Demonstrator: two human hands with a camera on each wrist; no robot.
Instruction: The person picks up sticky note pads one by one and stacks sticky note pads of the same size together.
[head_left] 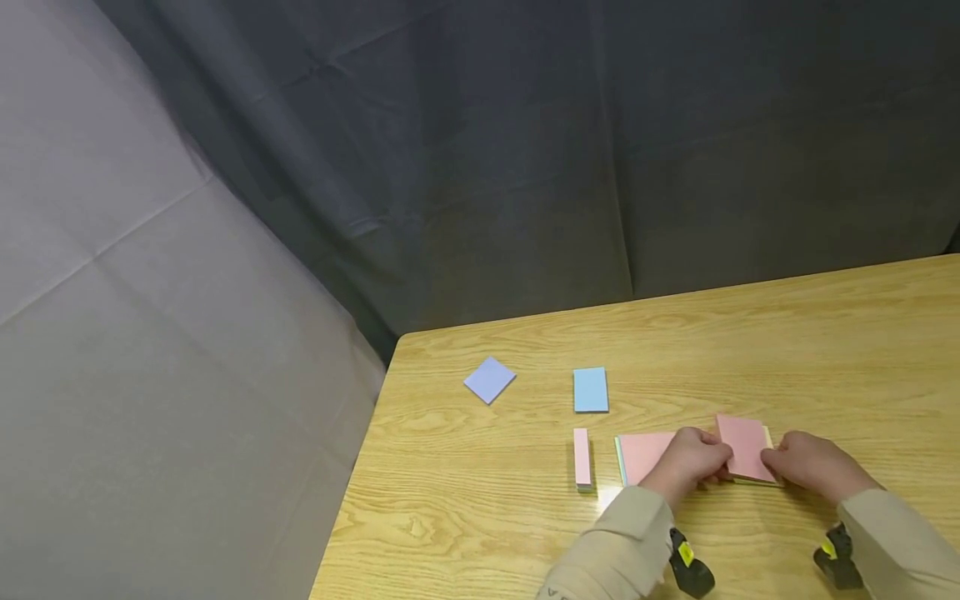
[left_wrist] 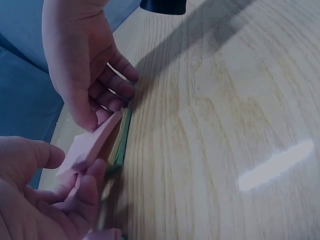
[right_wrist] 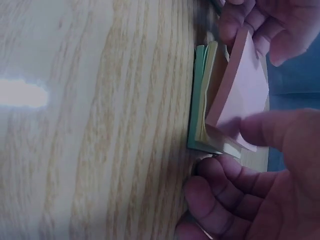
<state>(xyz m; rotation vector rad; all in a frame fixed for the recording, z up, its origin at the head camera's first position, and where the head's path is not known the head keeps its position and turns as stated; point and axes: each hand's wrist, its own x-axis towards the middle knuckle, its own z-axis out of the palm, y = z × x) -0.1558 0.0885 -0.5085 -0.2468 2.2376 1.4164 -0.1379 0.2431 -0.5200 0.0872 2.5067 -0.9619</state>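
Observation:
A pink sticky note pad tilts up over a yellow pad and a green pad. From its left side my left hand holds the pink pad, with fingers curled at its edge. My right hand grips the other side. In the right wrist view, its thumb lies against the pink face while the fingers curl beside the stack's end. A gap shows between pink and yellow. Partly behind my left hand and forearm lies another pink-topped stack.
A narrow pink-topped stack of sticky notes sits to the left. Farther back are a blue pad and a purple pad turned cornerwise. The wooden table meets a grey curtain at its left edge and a dark curtain behind.

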